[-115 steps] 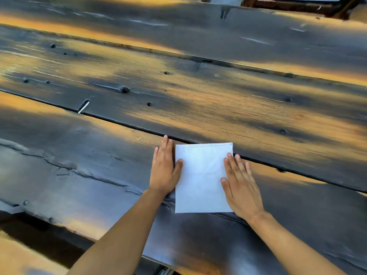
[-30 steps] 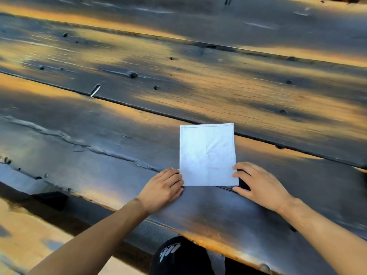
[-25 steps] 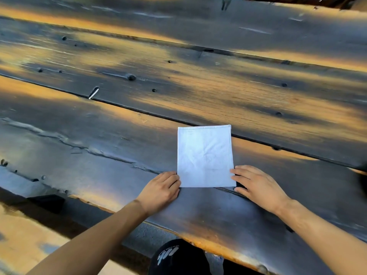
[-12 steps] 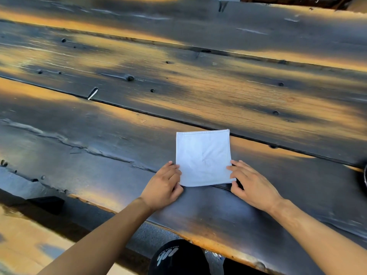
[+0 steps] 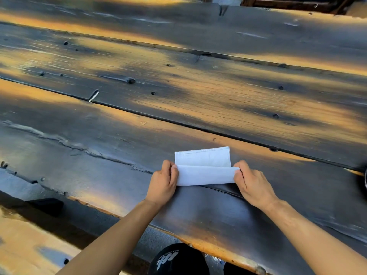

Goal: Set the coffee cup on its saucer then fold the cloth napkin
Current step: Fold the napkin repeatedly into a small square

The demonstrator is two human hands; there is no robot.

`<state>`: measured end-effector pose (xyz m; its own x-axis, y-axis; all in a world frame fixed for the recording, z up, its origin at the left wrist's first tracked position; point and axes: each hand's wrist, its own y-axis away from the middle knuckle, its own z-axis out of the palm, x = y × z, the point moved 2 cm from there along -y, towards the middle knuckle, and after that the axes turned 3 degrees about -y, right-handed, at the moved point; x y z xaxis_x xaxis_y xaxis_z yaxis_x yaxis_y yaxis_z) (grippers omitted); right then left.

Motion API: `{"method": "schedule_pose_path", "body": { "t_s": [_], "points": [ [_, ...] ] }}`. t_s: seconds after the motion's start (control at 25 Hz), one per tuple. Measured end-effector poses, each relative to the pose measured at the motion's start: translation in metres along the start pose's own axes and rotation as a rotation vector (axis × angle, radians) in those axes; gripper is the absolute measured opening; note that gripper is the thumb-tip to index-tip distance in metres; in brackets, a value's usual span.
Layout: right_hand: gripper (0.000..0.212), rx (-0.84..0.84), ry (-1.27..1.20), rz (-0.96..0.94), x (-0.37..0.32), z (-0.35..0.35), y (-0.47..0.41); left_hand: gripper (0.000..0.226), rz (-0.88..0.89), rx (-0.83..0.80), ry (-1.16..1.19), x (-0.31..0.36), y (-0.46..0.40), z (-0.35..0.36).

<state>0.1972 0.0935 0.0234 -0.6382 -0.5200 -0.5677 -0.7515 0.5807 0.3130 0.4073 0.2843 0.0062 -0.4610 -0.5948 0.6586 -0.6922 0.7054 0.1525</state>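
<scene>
A white cloth napkin (image 5: 202, 158) lies on the dark wooden table (image 5: 178, 100) near its front edge. Its near edge is lifted and rolled over toward the far edge, so a folded flap covers the near half. My left hand (image 5: 163, 183) pinches the flap's left corner. My right hand (image 5: 251, 182) pinches its right corner. A dark round rim (image 5: 365, 180) shows at the right frame edge; I cannot tell whether it is the saucer. No cup is in view.
The table is made of long worn planks with gaps, knots and cracks. A wooden bench (image 5: 29, 245) runs along the front left below the table edge. Dark wooden furniture (image 5: 297, 4) stands beyond the far edge.
Both hands went from resting at the napkin's near corners to gripping them, and have lifted the near edge up and over toward the far edge.
</scene>
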Motion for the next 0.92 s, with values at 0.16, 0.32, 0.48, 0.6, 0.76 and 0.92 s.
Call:
{"method": "schedule_pose_path", "body": {
  "t_s": [0.16,0.32,0.48,0.6,0.76,0.92],
  "points": [
    [0.03,0.064,-0.013,0.065,-0.013,-0.005,-0.024,0.028,-0.124,0.026,-0.028,0.006,-0.014,0.006],
    [0.032,0.065,0.046,0.104,-0.017,0.0,-0.049,0.029,-0.223,0.043,-0.102,0.011,-0.03,0.011],
    [0.029,0.048,0.07,0.172,-0.017,0.007,-0.062,0.03,-0.255,0.015,-0.252,0.013,-0.042,0.018],
    [0.031,0.062,0.044,0.214,-0.012,0.011,-0.064,0.031,-0.262,-0.005,-0.314,0.015,-0.047,0.021],
    [0.031,0.103,-0.034,0.242,-0.008,0.009,-0.063,0.031,-0.229,-0.011,-0.378,0.014,-0.048,0.025],
    [0.022,0.181,-0.189,0.316,0.003,0.012,-0.065,0.03,-0.147,-0.009,-0.407,0.007,-0.043,0.029]
  ]
}}
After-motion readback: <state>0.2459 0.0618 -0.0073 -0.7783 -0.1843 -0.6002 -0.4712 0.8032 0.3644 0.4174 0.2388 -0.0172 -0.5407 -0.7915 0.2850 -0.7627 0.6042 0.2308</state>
